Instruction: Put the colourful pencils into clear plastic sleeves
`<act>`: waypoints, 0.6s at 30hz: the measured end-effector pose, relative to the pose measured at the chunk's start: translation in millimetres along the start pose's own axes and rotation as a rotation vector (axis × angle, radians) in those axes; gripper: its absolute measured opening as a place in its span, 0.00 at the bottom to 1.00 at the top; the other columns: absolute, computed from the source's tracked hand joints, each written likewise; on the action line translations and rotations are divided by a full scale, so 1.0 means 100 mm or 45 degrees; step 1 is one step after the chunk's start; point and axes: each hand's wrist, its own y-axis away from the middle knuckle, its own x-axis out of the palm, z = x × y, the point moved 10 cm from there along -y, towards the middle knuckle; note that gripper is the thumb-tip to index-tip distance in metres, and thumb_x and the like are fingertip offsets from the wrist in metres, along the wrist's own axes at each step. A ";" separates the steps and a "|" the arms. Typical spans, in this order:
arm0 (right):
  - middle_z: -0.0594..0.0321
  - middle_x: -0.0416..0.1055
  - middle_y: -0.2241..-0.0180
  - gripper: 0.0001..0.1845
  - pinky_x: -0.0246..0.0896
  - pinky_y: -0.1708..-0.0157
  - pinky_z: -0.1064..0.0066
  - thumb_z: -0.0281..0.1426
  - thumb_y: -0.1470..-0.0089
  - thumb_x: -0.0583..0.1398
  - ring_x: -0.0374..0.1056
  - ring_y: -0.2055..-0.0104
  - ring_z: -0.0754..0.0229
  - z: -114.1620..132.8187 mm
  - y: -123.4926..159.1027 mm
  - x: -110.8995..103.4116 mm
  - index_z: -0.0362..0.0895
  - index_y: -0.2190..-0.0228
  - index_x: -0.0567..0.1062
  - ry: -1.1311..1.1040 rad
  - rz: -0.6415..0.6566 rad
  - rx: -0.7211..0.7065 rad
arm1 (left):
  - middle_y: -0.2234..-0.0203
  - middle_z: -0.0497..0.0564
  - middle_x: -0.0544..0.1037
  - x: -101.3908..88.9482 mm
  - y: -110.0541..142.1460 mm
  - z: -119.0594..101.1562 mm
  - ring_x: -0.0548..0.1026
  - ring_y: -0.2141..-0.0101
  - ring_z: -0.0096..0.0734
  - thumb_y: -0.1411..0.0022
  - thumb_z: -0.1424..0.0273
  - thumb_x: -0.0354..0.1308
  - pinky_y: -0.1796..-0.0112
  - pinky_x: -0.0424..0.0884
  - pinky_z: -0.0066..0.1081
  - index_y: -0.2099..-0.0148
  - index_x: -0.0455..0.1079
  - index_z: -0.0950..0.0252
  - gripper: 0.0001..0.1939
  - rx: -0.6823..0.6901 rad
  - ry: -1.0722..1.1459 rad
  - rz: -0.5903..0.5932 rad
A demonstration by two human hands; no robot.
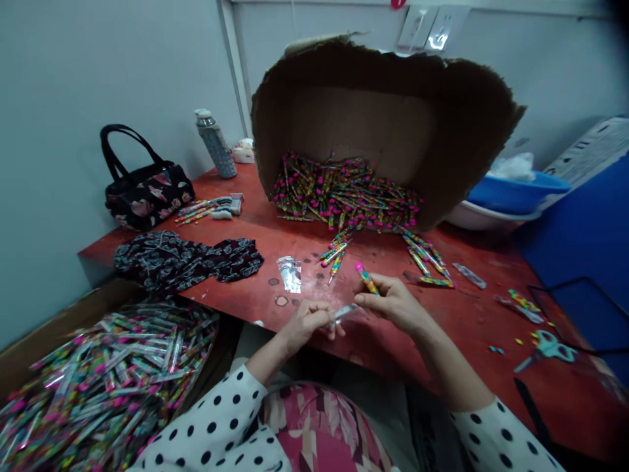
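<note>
My left hand is closed on a clear plastic sleeve at the near edge of the red table. My right hand pinches a colourful candy stick with a pink cap, and its fingertips also touch the sleeve's open end. Both hands meet just in front of my body. A tipped cardboard box behind them spills a heap of the same candy sticks onto the table. Loose sticks lie right of my hands.
A box of wrapped sticks sits low at my left. On the table are a dark cloth, a floral handbag, a bottle, small plastic sleeves, teal scissors and stacked blue and white basins.
</note>
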 end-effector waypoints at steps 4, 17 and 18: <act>0.75 0.60 0.87 0.14 0.41 0.91 0.81 0.35 0.63 0.66 0.50 0.89 0.73 -0.19 0.03 -0.06 0.43 0.75 0.69 -0.339 -0.379 0.014 | 0.74 0.53 0.77 -0.18 0.01 0.14 0.75 0.69 0.35 0.48 0.60 0.57 0.63 0.69 0.35 0.69 0.72 0.68 0.14 0.020 0.550 -0.373; 0.72 0.63 0.82 0.14 0.43 0.90 0.82 0.34 0.59 0.65 0.53 0.86 0.73 -0.56 0.18 0.22 0.42 0.71 0.69 -0.634 -0.787 -0.084 | 0.65 0.56 0.77 0.01 0.00 0.29 0.74 0.68 0.28 0.46 0.63 0.58 0.62 0.70 0.30 0.61 0.73 0.70 0.15 0.150 0.767 -0.430; 0.72 0.64 0.81 0.13 0.44 0.90 0.82 0.35 0.58 0.65 0.53 0.86 0.73 -0.55 0.18 0.24 0.43 0.71 0.69 -0.595 -0.769 -0.090 | 0.65 0.56 0.77 -0.01 0.00 0.27 0.74 0.67 0.29 0.46 0.64 0.58 0.62 0.70 0.30 0.61 0.73 0.70 0.14 0.166 0.736 -0.443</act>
